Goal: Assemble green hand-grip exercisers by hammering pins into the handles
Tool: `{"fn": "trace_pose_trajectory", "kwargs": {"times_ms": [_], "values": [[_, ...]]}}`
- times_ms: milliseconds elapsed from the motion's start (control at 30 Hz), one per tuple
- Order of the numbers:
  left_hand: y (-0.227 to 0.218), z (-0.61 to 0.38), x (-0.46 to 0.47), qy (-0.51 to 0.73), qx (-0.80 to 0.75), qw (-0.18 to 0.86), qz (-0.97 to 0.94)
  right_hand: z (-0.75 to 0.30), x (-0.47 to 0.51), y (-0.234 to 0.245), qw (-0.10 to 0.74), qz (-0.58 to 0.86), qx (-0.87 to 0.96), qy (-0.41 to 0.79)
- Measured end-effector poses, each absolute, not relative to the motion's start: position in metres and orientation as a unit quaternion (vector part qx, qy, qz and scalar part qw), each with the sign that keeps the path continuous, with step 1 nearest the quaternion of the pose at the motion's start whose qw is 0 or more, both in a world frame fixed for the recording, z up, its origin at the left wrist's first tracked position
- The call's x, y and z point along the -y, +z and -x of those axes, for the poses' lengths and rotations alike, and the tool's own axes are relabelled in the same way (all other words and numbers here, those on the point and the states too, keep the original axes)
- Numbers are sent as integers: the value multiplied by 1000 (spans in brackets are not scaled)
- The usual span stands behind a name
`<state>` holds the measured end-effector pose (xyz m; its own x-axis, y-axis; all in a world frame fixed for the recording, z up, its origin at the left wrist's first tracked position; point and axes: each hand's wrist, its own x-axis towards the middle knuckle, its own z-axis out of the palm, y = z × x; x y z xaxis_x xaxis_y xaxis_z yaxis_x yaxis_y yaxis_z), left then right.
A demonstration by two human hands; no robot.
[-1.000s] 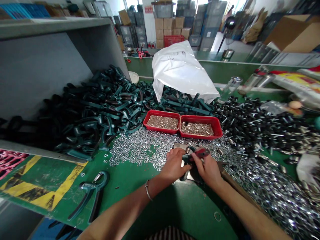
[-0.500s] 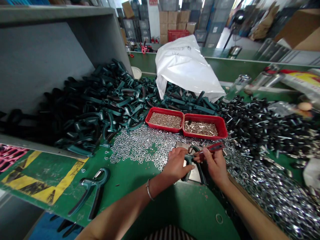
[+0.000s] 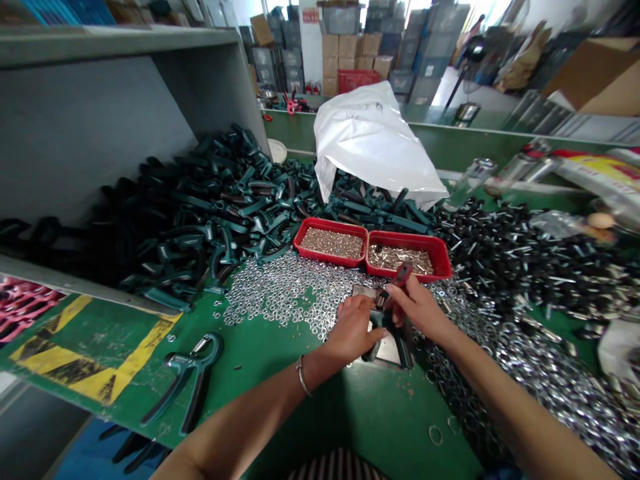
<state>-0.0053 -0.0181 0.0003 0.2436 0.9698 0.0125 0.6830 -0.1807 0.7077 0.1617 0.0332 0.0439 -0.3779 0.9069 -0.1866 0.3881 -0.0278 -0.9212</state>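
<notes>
Green plastic hand gripper (image 3: pixel 393 341) is clasped by the left hand (image 3: pixel 353 327); the right hand (image 3: pixel 417 308) grips a red-handled tool (image 3: pixel 403 274), which should be held steady at the spring (image 3: pixel 383 300).

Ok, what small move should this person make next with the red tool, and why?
Probably the right hand should tilt the red-handled tool down toward the top of the green hand grip, because the left hand steadies that grip on the metal plate.
</notes>
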Motion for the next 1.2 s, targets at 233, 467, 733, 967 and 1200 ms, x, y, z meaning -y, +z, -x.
{"fn": "trace_pose_trajectory", "kwargs": {"times_ms": [233,467,733,967,1200], "values": [[0,7,17,234,-564,302,-732,-175,-30,30,436,441,506,600],[-1,6,17,231,-569,304,-728,-183,-15,5,414,501,558,517],[-2,5,17,227,-577,299,-725,-178,-7,10,368,531,632,428],[8,5,16,211,-578,294,-731,-158,-11,33,142,529,800,244],[14,-1,20,185,-582,259,-749,-178,-6,73,398,492,685,361]]}}
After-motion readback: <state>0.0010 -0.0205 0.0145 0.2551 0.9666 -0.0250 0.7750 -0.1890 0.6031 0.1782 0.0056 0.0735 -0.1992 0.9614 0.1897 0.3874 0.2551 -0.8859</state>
